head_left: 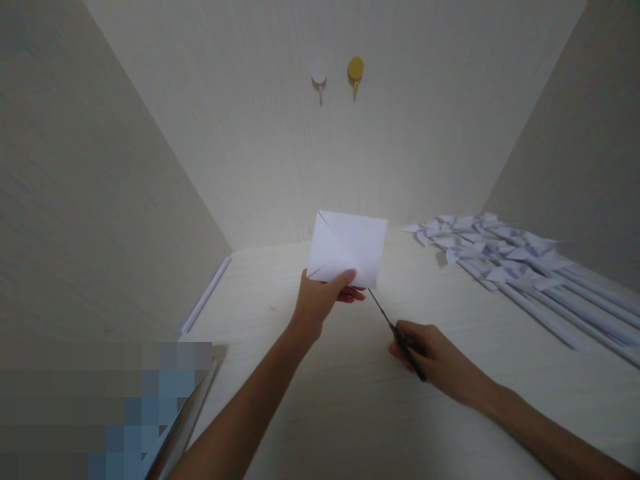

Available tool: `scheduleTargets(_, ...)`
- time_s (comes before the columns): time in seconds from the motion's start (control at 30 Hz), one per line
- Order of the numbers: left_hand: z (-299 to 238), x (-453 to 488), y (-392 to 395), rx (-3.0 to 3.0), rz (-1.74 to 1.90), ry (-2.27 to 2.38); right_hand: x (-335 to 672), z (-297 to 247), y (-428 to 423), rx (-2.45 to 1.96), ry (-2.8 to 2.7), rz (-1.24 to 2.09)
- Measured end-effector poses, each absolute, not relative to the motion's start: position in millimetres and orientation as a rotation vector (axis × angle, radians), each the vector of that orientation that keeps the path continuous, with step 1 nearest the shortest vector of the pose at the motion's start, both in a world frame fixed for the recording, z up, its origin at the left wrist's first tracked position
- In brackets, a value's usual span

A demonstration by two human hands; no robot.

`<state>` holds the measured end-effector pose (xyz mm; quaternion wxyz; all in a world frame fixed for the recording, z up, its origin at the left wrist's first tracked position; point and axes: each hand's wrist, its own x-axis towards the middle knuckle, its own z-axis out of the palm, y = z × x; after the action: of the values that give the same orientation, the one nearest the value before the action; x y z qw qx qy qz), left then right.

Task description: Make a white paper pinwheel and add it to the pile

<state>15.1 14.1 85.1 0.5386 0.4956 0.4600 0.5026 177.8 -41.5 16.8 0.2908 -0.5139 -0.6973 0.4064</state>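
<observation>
My left hand (325,293) holds up a square sheet of white paper (353,243) by its lower edge, thumb in front and fingers behind. Crease or cut lines run inward from two of the paper's corners on its left side. Below and to the right, my right hand (425,350) grips scissors with black handles (409,353). Their thin blades point up and left, with the tip close to the paper's lower right corner. Whether the tip touches the paper, I cannot tell.
White paper pinwheels (500,253) on rolled paper sticks (540,313) lie in a pile at the right. One rolled paper stick (205,297) rests along the left wall. Two hooks, white (319,73) and yellow (355,69), are on the back wall. The lower left corner is blurred out.
</observation>
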Motion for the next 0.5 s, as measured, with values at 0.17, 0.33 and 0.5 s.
scheduleTargets(0.17,70,12,26,0.947,1.342,0.993,178,9,-34,-1.337,-1.716,1.009)
scheduleTargets(0.33,30,20,32,0.904,1.221,0.933,177,7,-21,-1.252,-1.331,0.93)
scheduleTargets(0.5,6,34,28,1.243,1.018,0.968,177,3,-13,-1.134,-1.125,0.94)
